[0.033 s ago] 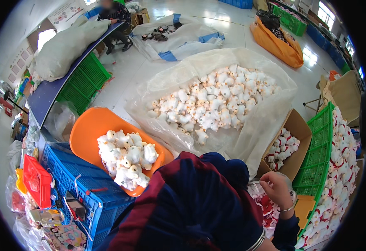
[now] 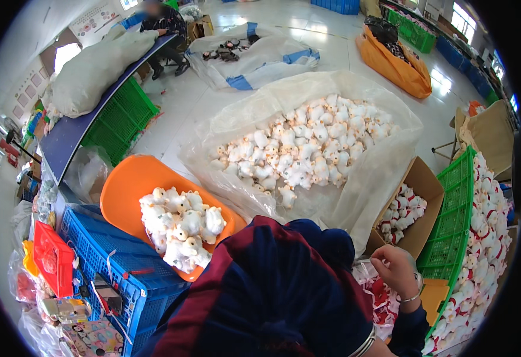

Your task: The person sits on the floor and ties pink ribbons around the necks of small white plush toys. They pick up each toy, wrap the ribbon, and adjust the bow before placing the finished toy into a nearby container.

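At the lower right, my right hand (image 2: 394, 268) has its fingers curled in; whatever is between them, if anything, is hidden. It hovers over a clear bag of red and white pieces (image 2: 379, 297). Low beside the right sleeve, only the bangled wrist and a bit of skin of my left hand (image 2: 382, 350) show; its fingers are hidden. Just past the right hand, a cardboard box (image 2: 422, 199) holds white plush toys with red trim (image 2: 402, 213). Ahead lies a large clear plastic sheet (image 2: 239, 122) with a heap of white plush toys (image 2: 314, 143).
An orange tub (image 2: 120, 187) with white plush toys (image 2: 183, 226) stands left, by stacked blue crates (image 2: 103, 250) and a red basket (image 2: 52, 259). A green crate (image 2: 448, 229) and more plush toys (image 2: 481, 256) border the right. A person (image 2: 165, 27) sits far left by a table (image 2: 85, 128).
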A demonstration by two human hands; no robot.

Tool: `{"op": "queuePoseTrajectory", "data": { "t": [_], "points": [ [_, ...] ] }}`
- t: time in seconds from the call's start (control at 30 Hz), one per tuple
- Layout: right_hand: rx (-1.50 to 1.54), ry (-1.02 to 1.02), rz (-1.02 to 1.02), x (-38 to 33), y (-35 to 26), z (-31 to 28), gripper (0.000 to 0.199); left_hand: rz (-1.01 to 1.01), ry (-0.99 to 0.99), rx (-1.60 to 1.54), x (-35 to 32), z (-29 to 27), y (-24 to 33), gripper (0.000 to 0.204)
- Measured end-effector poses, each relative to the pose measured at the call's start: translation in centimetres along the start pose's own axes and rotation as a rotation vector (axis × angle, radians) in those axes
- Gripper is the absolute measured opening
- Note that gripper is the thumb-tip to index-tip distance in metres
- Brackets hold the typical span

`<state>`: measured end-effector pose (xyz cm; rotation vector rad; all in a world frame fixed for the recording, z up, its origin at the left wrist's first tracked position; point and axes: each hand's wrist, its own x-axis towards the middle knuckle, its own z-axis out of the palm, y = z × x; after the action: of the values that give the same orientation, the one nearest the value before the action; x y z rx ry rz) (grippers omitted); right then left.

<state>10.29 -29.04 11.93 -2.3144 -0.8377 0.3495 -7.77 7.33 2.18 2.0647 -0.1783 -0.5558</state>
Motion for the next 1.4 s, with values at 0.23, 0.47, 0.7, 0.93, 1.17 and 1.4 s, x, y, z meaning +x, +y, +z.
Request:
{"op": "queuePoseTrajectory", "data": {
  "t": [0.23,0.47,0.7,0.93,1.17,1.4],
  "points": [
    [-0.044,-0.054,-0.04,0.0,-0.9,-4.1,0.011,0.091,0.089,-0.061,1.5,-1.5,1.2,0.022],
    [-0.261,-0.023,-0.091,0.3,-4.3,-9.8,0.01,0.426,0.091,-0.187,5.4,-1.5,8.8,0.022],
    [-0.236,0.026,-0.136,-0.1,-5.4,-10.7,0.01,0.859,-0.108,-0.262,7.0,1.6,18.8,0.022],
    [-0.172,0.005,-0.185,-0.6,-5.0,-9.7,0.01,1.153,-0.229,-0.27,5.1,3.3,25.0,0.022],
    [0.105,0.018,-0.04,0.1,-0.1,-4.6,0.01,1.305,-0.261,-0.253,3.9,3.5,27.0,0.022],
    [0.121,-0.305,-0.143,-0.5,-3.0,-0.2,0.013,1.442,-0.27,-0.244,2.5,2.1,28.5,0.023]
  ]
}}
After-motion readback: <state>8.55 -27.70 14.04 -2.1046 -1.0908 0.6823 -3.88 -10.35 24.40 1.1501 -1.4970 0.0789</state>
